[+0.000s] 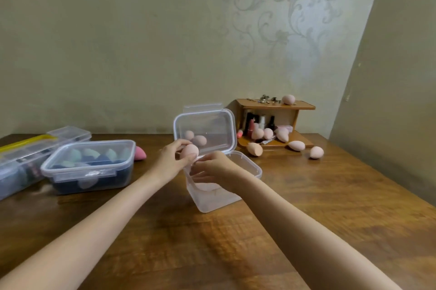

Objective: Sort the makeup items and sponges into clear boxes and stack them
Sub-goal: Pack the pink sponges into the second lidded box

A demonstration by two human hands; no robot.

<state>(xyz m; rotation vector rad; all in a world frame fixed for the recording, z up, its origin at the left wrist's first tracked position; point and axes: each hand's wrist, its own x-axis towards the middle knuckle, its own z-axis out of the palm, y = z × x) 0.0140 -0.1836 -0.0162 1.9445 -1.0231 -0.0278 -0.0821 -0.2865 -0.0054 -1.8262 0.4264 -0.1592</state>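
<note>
An open clear box (247, 167) stands mid-table, its lid (207, 124) raised behind it. My left hand (171, 159) pinches a pale pink sponge (190, 150) above the box's left rim. My right hand (213, 170) hovers over the box with fingers curled; what it holds, if anything, is hidden. Two more pink sponges show through the raised lid. Loose pink sponges (254, 149) lie at the right, in front of a small wooden shelf (276, 106) holding makeup bottles (262, 122). One sponge (288, 99) sits on the shelf top.
At the left a closed clear box (92, 167) holds green and blue sponges. Behind it are a long box with a yellow strip (21, 155) and a darker pink sponge (140, 154). A wall runs close behind the wooden table (330, 207).
</note>
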